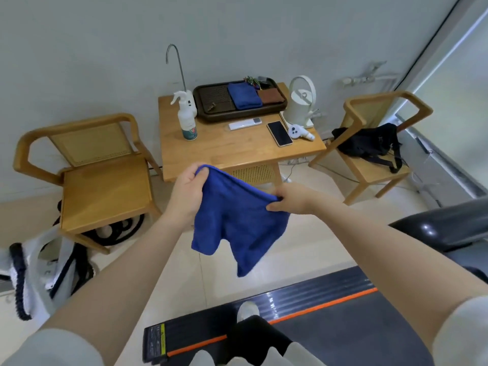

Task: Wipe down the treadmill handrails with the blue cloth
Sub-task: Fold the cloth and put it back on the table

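Observation:
I hold the blue cloth [237,223] spread out in front of me, above the floor. My left hand [186,194] pinches its upper left corner. My right hand [287,200] grips the upper right edge. The rest of the cloth hangs loose below both hands. A dark, glossy treadmill handrail [443,228] juts in from the right edge, to the right of my right forearm. The treadmill deck [317,307], black with an orange stripe, lies below me with my foot on it.
A wooden table [224,154] stands ahead with a spray bottle [187,120], a dark tray [211,101] holding a second folded blue cloth [244,96], a phone [280,133] and a kettle [299,104]. Wooden chairs [105,186] flank it; the right one holds a black bag [369,141].

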`<state>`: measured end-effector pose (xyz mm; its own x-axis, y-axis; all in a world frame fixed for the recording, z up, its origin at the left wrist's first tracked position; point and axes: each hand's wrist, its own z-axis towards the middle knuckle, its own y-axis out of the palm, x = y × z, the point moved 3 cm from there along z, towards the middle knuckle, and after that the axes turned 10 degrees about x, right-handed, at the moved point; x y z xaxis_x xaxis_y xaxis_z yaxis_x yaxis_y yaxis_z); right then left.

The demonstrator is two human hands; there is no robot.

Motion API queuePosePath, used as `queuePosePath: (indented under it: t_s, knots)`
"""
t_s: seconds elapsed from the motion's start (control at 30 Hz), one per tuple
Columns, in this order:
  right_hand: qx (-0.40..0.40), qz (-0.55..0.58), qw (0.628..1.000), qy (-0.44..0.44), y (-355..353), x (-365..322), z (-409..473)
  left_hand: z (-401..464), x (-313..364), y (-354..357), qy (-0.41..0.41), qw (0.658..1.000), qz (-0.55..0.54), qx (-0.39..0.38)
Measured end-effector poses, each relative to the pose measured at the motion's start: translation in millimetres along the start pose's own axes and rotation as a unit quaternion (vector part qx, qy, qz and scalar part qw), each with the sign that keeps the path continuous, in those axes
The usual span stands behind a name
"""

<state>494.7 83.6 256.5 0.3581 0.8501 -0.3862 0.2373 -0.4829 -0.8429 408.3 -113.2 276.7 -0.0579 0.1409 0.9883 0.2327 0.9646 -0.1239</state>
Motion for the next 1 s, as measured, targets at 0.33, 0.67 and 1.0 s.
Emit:
queuePosePath:
  t_s: [0.33, 0.67, 1.0]
  knots:
    - [-0.001, 0.515, 0.832, 0.205, -47.3, 5.7, 58.8, 60.6, 13.2, 54.9, 0.077, 0.986, 0.136, -0.063]
    - [0.147, 0.730, 0.602, 0.288, -45.1, 28.6, 151.2, 130.5, -32.9, 137.4, 0.251, 0.865, 0.413, -0.136]
    - [0.312, 0.092, 0.916, 0.237, 8.9, 74.6, 297.6, 285.9, -141.2, 128.1, 0.324, 0.836, 0.381, -0.225]
